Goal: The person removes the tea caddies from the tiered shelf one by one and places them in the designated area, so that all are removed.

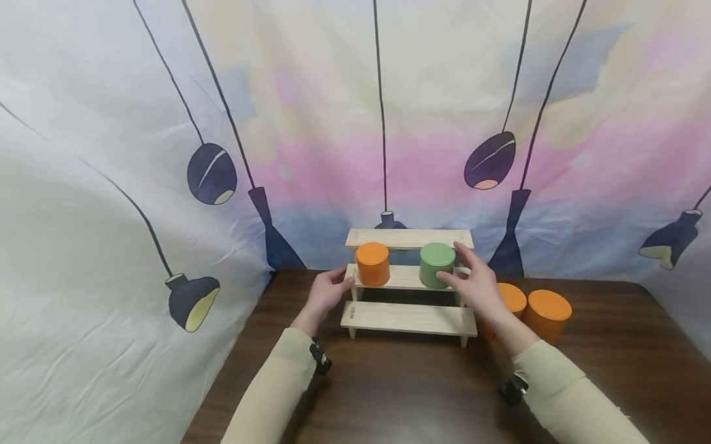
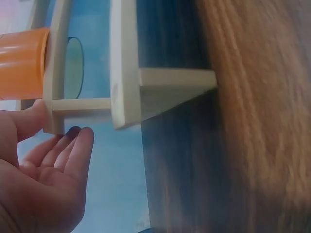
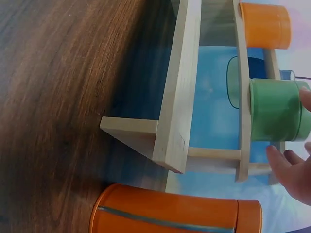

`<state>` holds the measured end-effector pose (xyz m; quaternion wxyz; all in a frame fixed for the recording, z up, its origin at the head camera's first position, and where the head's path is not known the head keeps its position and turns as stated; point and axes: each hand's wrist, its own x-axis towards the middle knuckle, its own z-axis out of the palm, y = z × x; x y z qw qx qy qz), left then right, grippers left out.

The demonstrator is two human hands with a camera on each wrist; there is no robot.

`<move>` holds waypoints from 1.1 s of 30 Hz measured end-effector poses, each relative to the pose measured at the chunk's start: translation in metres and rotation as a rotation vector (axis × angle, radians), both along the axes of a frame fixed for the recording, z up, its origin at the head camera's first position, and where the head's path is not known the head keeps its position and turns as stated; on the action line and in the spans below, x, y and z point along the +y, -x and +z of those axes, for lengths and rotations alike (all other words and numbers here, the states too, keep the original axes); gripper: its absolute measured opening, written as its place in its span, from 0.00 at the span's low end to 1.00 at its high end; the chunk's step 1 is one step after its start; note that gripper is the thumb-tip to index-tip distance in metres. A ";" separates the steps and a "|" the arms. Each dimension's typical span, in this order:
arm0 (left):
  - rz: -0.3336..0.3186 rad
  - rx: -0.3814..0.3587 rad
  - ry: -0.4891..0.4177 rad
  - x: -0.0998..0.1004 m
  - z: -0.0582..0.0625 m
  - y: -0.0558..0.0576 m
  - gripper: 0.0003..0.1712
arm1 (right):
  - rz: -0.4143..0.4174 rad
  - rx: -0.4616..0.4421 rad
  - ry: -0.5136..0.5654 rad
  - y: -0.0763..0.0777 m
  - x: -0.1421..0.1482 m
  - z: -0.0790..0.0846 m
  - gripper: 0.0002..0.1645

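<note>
On the bench [image 1: 397,403], a three-tier wooden stand [image 1: 408,318] is seen at the frame's centre. A green canister [image 1: 435,270], set on its middle shelf, is loosely encircled by the fingers of the right hand [image 1: 480,291]. That shelf's left end is pinched by the left hand [image 1: 327,293], beside an orange canister [image 1: 373,266]. Two taller orange canisters [image 1: 548,312] are placed at lower right. Contents are hidden by closed tops; marks on the lowest shelf cannot be read.
</note>
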<state>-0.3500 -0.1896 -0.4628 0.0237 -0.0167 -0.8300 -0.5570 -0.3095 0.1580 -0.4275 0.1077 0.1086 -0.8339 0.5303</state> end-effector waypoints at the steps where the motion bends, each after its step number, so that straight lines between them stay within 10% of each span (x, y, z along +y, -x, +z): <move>1: 0.003 -0.003 -0.018 0.000 -0.001 0.000 0.33 | -0.007 -0.001 -0.004 0.002 -0.002 -0.002 0.52; 33: 0.099 -0.065 -0.350 0.007 -0.021 0.001 0.32 | -0.030 -0.066 0.062 0.014 -0.008 -0.010 0.54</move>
